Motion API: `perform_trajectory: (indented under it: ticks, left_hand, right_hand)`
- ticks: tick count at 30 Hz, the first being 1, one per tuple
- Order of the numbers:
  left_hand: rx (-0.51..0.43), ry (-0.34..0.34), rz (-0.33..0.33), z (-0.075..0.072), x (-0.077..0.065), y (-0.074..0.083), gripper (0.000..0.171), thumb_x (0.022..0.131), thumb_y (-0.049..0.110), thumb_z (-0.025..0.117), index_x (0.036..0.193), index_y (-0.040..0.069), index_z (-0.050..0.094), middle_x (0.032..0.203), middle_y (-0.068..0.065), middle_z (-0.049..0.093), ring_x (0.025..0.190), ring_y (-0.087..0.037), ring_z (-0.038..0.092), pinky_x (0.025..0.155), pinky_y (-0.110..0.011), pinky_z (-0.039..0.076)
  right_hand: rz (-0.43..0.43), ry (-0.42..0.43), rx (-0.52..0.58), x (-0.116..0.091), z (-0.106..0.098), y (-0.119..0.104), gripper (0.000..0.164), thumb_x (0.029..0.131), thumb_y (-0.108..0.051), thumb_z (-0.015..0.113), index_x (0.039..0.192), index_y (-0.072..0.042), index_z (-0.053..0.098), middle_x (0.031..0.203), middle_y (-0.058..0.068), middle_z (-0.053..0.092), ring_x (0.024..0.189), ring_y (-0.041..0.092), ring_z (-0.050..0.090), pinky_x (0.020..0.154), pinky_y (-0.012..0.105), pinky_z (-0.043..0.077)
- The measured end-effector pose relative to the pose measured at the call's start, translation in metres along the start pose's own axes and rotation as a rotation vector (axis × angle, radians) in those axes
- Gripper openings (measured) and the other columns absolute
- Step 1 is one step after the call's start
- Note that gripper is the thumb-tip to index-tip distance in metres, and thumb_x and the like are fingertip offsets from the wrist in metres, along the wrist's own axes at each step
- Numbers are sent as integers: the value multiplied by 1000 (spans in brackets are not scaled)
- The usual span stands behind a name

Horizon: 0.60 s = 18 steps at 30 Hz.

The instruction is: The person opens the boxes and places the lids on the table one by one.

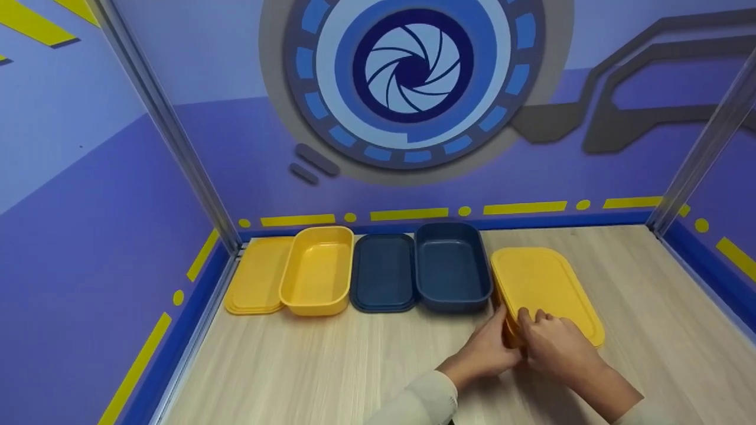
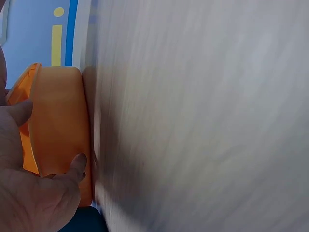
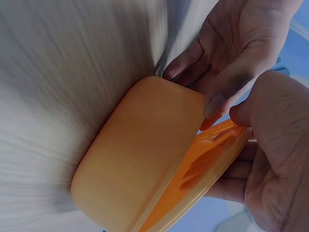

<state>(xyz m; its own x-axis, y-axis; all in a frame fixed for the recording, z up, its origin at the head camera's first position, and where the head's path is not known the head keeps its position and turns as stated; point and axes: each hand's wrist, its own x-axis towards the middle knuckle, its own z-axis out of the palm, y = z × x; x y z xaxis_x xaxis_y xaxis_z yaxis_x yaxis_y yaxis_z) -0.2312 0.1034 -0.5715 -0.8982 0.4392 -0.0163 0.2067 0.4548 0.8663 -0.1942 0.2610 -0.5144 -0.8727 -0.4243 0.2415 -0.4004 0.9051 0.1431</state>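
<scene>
A yellow food container stands on the table at the right, its yellow lid lying over it. In the right wrist view the lid's near end is raised, with a gap opening above the container's rim. My left hand grips the near left corner of the container, the thumb along its outer wall. Curled over the raised lid edge, my right hand pinches it between thumb and fingers. In the left wrist view my left hand lies against the container's side.
A dark blue container stands just left of the hands. Further left lie a dark blue lid, an open yellow container and another yellow lid. Printed wall panels enclose the wooden tabletop.
</scene>
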Motion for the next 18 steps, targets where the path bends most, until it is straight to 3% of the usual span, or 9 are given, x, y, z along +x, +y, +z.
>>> perform_trajectory:
  ticks: [9, 15, 18]
  left_hand:
    - [2, -20, -7, -1, 0, 1, 90, 86, 32, 78, 165, 39, 34, 161, 15, 52, 139, 0, 54, 115, -25, 48]
    - [21, -6, -7, 0, -2, 1, 94, 84, 31, 77, 168, 30, 33, 166, 10, 47, 146, -3, 50, 119, -24, 45]
    - [35, -16, -25, -1, -2, 1, 95, 85, 29, 76, 169, 31, 31, 168, 10, 44, 149, -4, 47, 121, -25, 43]
  right_hand:
    - [-22, 15, -21, -2, -1, 1, 43, 76, -11, 84, 113, 1, 66, 73, 12, 59, 53, 20, 54, 50, 38, 55]
    - [-9, -16, -29, -2, 2, 0, 45, 78, -12, 84, 117, 3, 67, 77, 17, 63, 57, 22, 57, 51, 40, 57]
    - [-1, -14, -42, -3, 5, -2, 46, 78, -13, 84, 118, 4, 68, 79, 18, 63, 59, 23, 59, 52, 40, 57]
